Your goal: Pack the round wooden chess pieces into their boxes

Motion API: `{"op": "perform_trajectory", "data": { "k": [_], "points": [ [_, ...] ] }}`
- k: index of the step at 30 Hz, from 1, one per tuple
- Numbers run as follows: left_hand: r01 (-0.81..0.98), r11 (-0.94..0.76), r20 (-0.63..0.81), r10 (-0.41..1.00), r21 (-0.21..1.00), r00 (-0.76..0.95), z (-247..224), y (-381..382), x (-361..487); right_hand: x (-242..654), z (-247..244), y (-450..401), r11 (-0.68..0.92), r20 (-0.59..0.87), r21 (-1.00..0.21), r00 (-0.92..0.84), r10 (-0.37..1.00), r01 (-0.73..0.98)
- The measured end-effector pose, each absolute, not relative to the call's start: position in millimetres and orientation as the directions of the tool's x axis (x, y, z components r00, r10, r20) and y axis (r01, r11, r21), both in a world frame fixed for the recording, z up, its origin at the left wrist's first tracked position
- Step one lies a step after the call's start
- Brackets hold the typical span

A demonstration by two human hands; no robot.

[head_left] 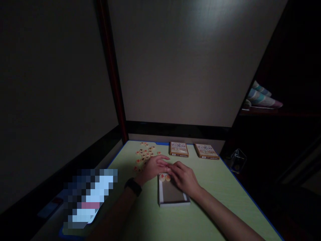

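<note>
Both hands meet above the far edge of an open, shallow box (173, 205). My left hand (153, 167), with a dark band on its wrist, has its fingers stretched out to the right over the table. The bent fingers of my right hand (184, 177) press together against the left fingertips; whatever lies between them is too small to make out. Inside the box, two round pieces (162, 177) with red marks sit side by side in the far left corner. More round pieces (147, 155) lie scattered beyond my left hand, some partly hidden by it.
Two flat printed boxes, one at the back middle (179, 149) and another at the back right (206, 151), lie on the green table (225, 190). At the near left is a blurred-out bright object (92, 197). Walls stand behind and left.
</note>
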State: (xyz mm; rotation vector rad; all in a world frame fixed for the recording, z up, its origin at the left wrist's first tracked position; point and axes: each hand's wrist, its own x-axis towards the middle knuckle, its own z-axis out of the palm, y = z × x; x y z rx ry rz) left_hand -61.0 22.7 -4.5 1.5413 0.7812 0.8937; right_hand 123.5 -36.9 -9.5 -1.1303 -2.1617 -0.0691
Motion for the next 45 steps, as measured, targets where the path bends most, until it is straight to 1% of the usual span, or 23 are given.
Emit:
{"op": "perform_trajectory", "data": {
  "k": [6,8,9,10,12,14,15,17,20,23,27,33,45],
  "points": [
    [0.019,-0.135,0.101,0.820,0.991,0.564,-3.5,23.9,-64.0,125.8,-12.0,-36.1,0.699,0.670,-0.260,-0.397,0.627,0.666],
    [0.072,-0.186,0.113,0.816,0.980,0.568,-1.4,24.6,-66.1,126.9,-13.4,-34.9,0.704,0.677,-0.257,-0.396,0.620,0.662],
    [0.131,-0.247,0.133,0.815,0.960,0.564,0.1,24.8,-68.1,127.5,-14.2,-34.0,0.701,0.677,-0.249,-0.398,0.619,0.668],
    [0.213,-0.331,0.162,0.811,0.919,0.562,1.8,24.9,-70.8,128.1,-15.2,-33.2,0.698,0.675,-0.238,-0.402,0.619,0.676],
    [0.403,-0.507,0.215,0.785,0.762,0.581,4.9,24.5,-77.2,128.9,-17.1,-31.7,0.692,0.658,-0.213,-0.422,0.623,0.689],
    [0.529,-0.611,0.211,0.748,0.589,0.630,6.5,23.4,-83.3,128.9,-18.4,-31.1,0.694,0.625,-0.196,-0.457,0.632,0.693],
    [0.561,-0.636,0.192,0.734,0.530,0.651,6.6,22.5,-85.4,128.6,-18.8,-31.1,0.696,0.605,-0.188,-0.477,0.637,0.693],
    [0.594,-0.656,0.153,0.721,0.465,0.676,5.9,20.6,-87.1,127.6,-19.0,-31.8,0.694,0.568,-0.176,-0.503,0.651,0.698],
    [0.622,-0.665,0.132,0.719,0.414,0.682,4.5,17.7,-84.0,126.2,-18.6,-33.1,0.672,0.529,-0.158,-0.513,0.676,0.723],
    [0.637,-0.654,0.128,0.732,0.409,0.669,3.4,16.0,-79.0,125.3,-17.3,-33.7,0.643,0.489,-0.142,-0.512,0.707,0.752],
    [0.618,-0.652,0.156,0.733,0.438,0.662,1.1,15.7,-75.5,123.9,-13.8,-35.1,0.632,0.448,-0.142,-0.520,0.727,0.762],
    [0.601,-0.658,0.179,0.728,0.454,0.662,-2.8,17.2,-74.4,123.1,-9.4,-38.3,0.638,0.414,-0.172,-0.533,0.738,0.750],
    [0.583,-0.676,0.208,0.715,0.451,0.668,-3.8,17.3,-73.6,121.0,-10.0,-37.6,0.579,0.365,-0.181,-0.493,0.790,0.795]
  ]
}}
